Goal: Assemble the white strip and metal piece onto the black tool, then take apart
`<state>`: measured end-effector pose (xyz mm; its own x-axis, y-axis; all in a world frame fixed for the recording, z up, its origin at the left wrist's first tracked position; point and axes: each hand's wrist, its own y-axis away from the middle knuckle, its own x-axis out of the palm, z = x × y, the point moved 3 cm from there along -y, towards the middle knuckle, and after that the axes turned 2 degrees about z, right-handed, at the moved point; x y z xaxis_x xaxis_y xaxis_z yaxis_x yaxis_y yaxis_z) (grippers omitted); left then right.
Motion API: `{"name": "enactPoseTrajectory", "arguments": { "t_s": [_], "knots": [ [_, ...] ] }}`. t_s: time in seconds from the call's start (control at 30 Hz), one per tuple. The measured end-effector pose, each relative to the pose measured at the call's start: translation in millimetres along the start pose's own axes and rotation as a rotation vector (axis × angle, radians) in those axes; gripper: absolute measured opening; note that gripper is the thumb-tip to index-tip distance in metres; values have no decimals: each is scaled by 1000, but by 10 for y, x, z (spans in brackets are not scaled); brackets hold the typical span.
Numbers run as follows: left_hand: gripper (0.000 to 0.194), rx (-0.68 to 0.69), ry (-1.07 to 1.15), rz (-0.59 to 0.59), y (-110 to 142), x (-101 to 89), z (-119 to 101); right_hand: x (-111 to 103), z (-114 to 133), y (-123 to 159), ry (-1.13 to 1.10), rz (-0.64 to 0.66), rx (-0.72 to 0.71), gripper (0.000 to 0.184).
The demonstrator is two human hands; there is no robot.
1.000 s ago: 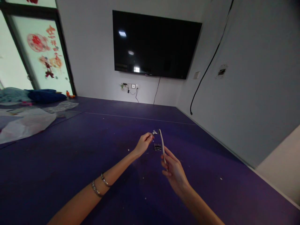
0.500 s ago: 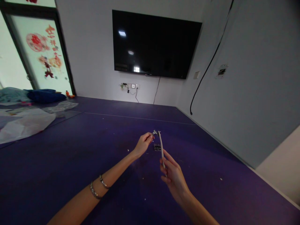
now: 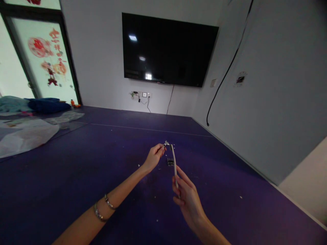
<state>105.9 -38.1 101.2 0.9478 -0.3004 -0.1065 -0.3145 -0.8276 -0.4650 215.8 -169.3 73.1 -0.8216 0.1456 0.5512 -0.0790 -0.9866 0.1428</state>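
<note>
My left hand [image 3: 152, 159] is closed, with its fingertips pinching a small silver wrench [image 3: 166, 143] whose jaw end points up. My right hand [image 3: 186, 189] is wrapped around the handle of a white toothbrush [image 3: 174, 160], held nearly upright. The toothbrush's dark bristles face left, at or very close to the wrench's head; actual contact is too small to tell. Beyond the right hand, a small black-and-clear object [image 3: 170, 162] lies on the purple floor, partly covered by the toothbrush handle.
The purple floor [image 3: 102, 177] has small white scraps scattered over it. Clear plastic sheeting [image 3: 30, 136] and a dark blue cloth bundle [image 3: 48, 105] lie at the left. A black cable [image 3: 224, 75] hangs along the right wall. A television [image 3: 168, 51] is mounted ahead.
The toothbrush's head and the wrench have shifted slightly left, with both hands keeping their holds. The view has tilted a little. The small object on the floor stays put.
</note>
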Motion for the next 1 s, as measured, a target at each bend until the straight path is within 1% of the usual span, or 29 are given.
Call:
{"name": "enactPoseTrajectory", "arguments": {
  "t_s": [0.13,0.2,0.37,0.53,0.73,0.8,0.9,1.0],
  "knots": [
    [22,11,-6,30,27,32,-11,34,57,-12,6,-8,-41,52],
    [21,12,-2,40,34,42,-10,51,43,-8,7,3,-35,52],
    [21,13,8,18,10,11,24,57,-65,45,-11,4,2,54],
    [19,27,3,37,27,26,-6,49,-5,20,-21,-7,-50,53],
    [19,22,-7,32,35,39,-45,46,-72,45,-41,-32,-16,53],
    [18,21,-6,26,35,42,-45,55,-61,41,-50,-38,-26,52],
    [18,13,-3,32,45,60,-48,86,-7,11,-63,-17,-59,50],
    [19,15,1,39,46,67,-54,111,-10,18,-69,-4,-57,50]
  ]
}}
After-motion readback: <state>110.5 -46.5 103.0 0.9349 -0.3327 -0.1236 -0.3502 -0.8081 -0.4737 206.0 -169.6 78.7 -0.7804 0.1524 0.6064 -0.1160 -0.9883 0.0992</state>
